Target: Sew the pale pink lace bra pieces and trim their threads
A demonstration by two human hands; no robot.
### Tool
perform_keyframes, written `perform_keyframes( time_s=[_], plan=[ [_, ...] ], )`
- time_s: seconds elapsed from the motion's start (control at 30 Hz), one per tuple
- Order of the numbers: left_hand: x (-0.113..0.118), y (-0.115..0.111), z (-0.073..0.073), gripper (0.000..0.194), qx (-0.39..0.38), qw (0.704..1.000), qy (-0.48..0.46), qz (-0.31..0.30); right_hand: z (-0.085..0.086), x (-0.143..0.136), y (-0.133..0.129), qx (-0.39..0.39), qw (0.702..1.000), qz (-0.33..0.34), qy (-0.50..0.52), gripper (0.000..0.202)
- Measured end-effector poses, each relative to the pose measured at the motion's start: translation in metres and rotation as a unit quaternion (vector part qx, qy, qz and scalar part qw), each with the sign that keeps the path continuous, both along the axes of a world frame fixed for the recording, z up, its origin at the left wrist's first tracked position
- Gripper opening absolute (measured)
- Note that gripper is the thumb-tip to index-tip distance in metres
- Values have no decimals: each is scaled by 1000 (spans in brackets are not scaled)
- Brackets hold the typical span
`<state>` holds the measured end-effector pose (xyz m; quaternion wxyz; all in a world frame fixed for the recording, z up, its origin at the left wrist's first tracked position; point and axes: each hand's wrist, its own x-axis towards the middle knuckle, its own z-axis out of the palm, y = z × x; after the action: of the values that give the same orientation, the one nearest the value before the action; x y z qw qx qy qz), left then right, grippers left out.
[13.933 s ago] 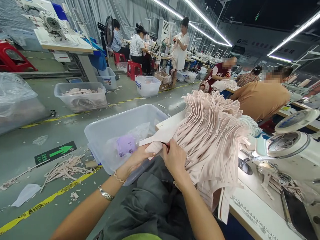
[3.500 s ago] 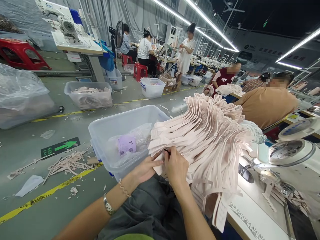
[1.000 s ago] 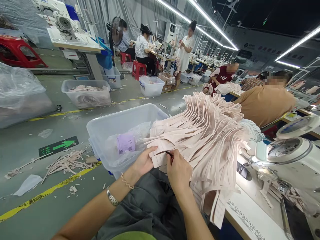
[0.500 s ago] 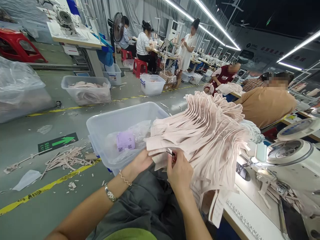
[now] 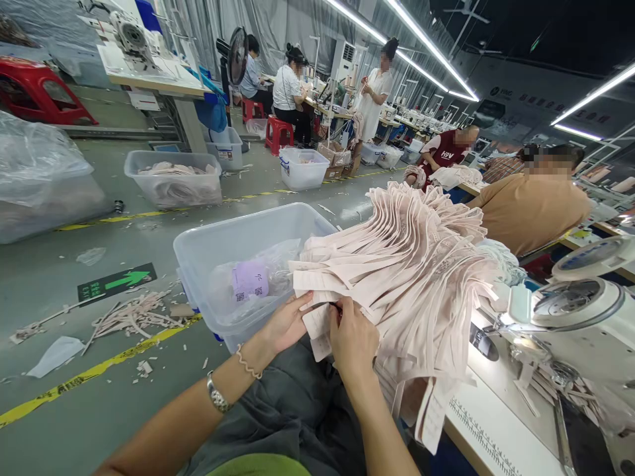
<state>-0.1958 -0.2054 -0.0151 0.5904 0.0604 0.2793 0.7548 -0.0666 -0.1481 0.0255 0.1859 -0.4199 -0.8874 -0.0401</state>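
Scrap-littered floor (image 5: 133, 241), bin (image 5: 213, 246) at left. Cloth (image 5: 411, 277) is heaped over table (image 5: 489, 423); likely light, limp, best pinched at flat ends. Your left hand (image 5: 285, 324) pinches one; your right hand (image 5: 353, 340) grips a dark tool (image 5: 338, 305) (mostly hidden).

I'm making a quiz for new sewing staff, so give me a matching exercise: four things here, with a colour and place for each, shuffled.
1. Fabric
2. Label
3. Arrow
4. Fan

A. Green, on the floor
B. Black, at the back
C. Pale pink, under the left hand's thumb
D. Purple, in the tub

Pairs: 1-C, 2-D, 3-A, 4-B
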Motion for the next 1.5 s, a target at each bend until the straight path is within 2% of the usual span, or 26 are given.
perform_keyframes(
  time_s=[0.1, 0.2, 0.3, 0.37, 0.43, 0.6, 0.77, 0.9, 1.0, 1.1, 1.17, 1.27, 1.4, 1.5],
  plan=[
    [6, -3, 0, 31, 30, 998, 34, -31, 0, -3, 5, -9, 1000, -9, -10, 9],
    [9, -3, -1, 42, -16, 992, 97, -84, -2, -2, 7, -9, 1000, -2, 13, 10],
    [4, 2, -1, 36, -61, 992, 104, -36, -4, 4, 4, 11, 996, 28, 80, 16],
    [-3, 7, 3, 22, -58, 995, 76, 6, -4, 10, 0, 27, 990, 52, 127, 21],
    [-9, 10, 8, 13, -52, 998, 38, 9, -5, 15, -5, 31, 986, 66, 147, 24],
    [-7, 9, 15, 19, -25, 999, -44, 8, -4, 17, -9, 29, 990, 45, 129, 20],
    [2, 5, 12, 16, -20, 999, -33, 3, -1, 8, -7, 42, 994, 41, 90, 15],
    [4, 1, 8, 29, 27, 1000, -12, -8, -3, 1, -1, 49, 997, 30, 43, 10],
    [7, -3, 2, 42, 52, 997, 33, -41, -5, -1, 5, 37, 998, 18, 50, 9],
    [8, -5, -6, 41, 1, 990, 84, -114, -7, 0, 8, 31, 997, 19, 65, 12],
    [6, -2, -8, 32, -39, 991, 83, -97, -7, 4, 7, 34, 995, 29, 91, 17],
    [-3, 3, -1, 15, -46, 998, 45, -25, -7, 12, -1, 47, 985, 57, 159, 25],
    [-9, 6, 13, 24, -32, 998, -31, -41, -6, 19, -10, 73, 980, 69, 172, 29],
    [-4, 5, 15, 23, -38, 998, -53, -21, -6, 18, -11, 76, 984, 56, 153, 29]
  ],
)
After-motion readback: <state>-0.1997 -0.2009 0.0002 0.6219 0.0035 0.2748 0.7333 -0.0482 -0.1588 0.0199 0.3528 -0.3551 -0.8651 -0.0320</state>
